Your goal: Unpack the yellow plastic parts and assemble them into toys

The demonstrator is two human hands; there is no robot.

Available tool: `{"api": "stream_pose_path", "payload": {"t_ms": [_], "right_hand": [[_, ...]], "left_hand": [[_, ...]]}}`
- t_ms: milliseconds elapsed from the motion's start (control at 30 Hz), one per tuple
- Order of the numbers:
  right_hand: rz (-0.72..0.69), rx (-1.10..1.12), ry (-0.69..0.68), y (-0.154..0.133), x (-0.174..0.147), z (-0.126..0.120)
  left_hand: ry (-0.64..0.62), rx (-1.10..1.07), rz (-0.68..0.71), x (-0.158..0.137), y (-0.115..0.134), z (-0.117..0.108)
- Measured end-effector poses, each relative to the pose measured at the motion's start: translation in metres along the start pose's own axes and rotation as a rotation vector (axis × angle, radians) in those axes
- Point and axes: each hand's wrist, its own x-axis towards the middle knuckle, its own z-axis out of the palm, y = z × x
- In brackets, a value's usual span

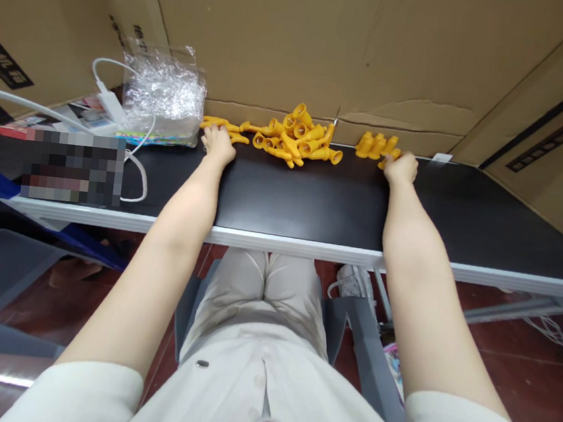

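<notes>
Beginning from the left, we have our left hand (219, 145) palm down upon a few lying yellow pieces (216, 122), just beside the plastic-wrapped packet (167, 101). For doing this part well, we should keep these fingers light, so that the lying pieces are not pushed against the packet or into the neighbouring heap. In the middle, the loose heap (294, 135) of the same hollow yellow pieces lies near the cardboard wall (288, 50), with many open ends turned toward us; from here it seems wise to pick from the outer edge, because the pieces overlap and one may drag another. At the right, a small group of upright pieces (376, 146) stands close together on the black table (307, 203), and we judge that each piece should be put down straight and let go slowly, for a sideways touch could tip its neighbours. About the hands: our left one is half open, with its fingers bent and a little spread, touching the lying pieces, but we cannot tell if it grips one. Our right hand (402, 169) is nearly closed, its thumb and fingers pinching the end piece (392, 155) beside the upright group; whether this piece touches the table, we cannot tell.
</notes>
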Motion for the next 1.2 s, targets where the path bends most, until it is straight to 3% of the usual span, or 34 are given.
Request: {"api": "stream_pose_path", "payload": {"t_ms": [100, 367, 533, 733, 1200], "right_hand": [[0.187, 0.057, 0.016, -0.006, -0.005, -0.004], [0.072, -0.025, -0.081, -0.009, -0.003, 0.003], [0.072, -0.096, -0.082, -0.010, -0.010, 0.003], [0.076, -0.153, -0.181, -0.012, -0.010, 0.001], [0.060, -0.225, -0.405, -0.016, -0.008, -0.002]], "left_hand": [[0.006, -0.057, -0.034, 0.002, -0.004, 0.002], [-0.016, -0.128, 0.024, 0.019, -0.017, 0.016], [-0.054, -0.174, 0.101, 0.018, -0.014, 0.016], [-0.162, 0.015, 0.016, 0.004, 0.000, 0.004], [-0.224, 0.048, 0.017, 0.007, 0.005, 0.008]]}}
